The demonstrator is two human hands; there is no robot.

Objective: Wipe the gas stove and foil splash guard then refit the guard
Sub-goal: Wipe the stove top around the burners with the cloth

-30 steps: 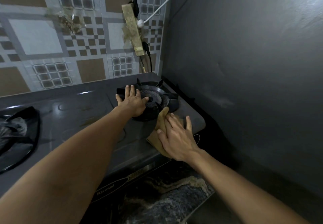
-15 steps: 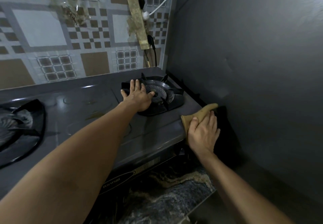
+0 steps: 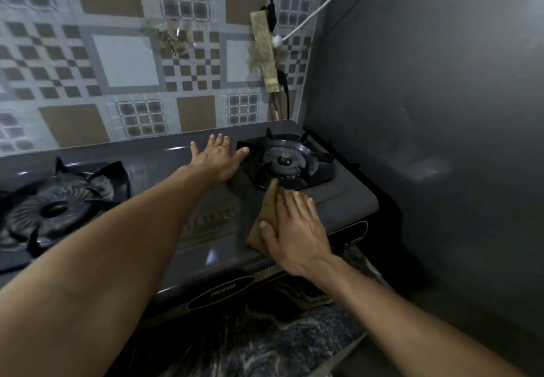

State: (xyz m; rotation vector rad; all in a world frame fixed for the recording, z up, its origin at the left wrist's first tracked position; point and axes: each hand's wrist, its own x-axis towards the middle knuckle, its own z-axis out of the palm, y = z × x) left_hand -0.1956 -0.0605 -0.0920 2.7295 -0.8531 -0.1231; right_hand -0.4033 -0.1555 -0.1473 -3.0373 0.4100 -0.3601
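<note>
Head view shows your right hand (image 3: 294, 229) pressed flat, fingers extended, on a folded tan wiping cloth (image 3: 266, 214) that lies on the dark grey glass-topped gas stove (image 3: 206, 229). The cloth sits on the stove's front right area, its far tip touching the rim of the right black burner grate (image 3: 290, 161). Half a second ago this hand and cloth were at the stove's right edge, against the dark grey foil splash guard (image 3: 426, 96); they are now back on the top surface. Treat this as a return stroke: the right margin has received a pass, and the area in front of the right burner is under the cloth.

Your left hand (image 3: 217, 157) rests open, palm down, grasping nothing, on the stove top just left of the right burner grate. Earlier it lay partly on that grate; it now bears on bare glass beside it and steadies the appliance.

The left burner grate (image 3: 59, 200) stands well apart from both hands, and the surface around it shows no sign of attention in this frame. The splash guard stands upright along the right side, so it is probably still awaiting its own wipe. The patterned brown-and-white wall tiles (image 3: 126, 61) behind the stove play no part.
</note>
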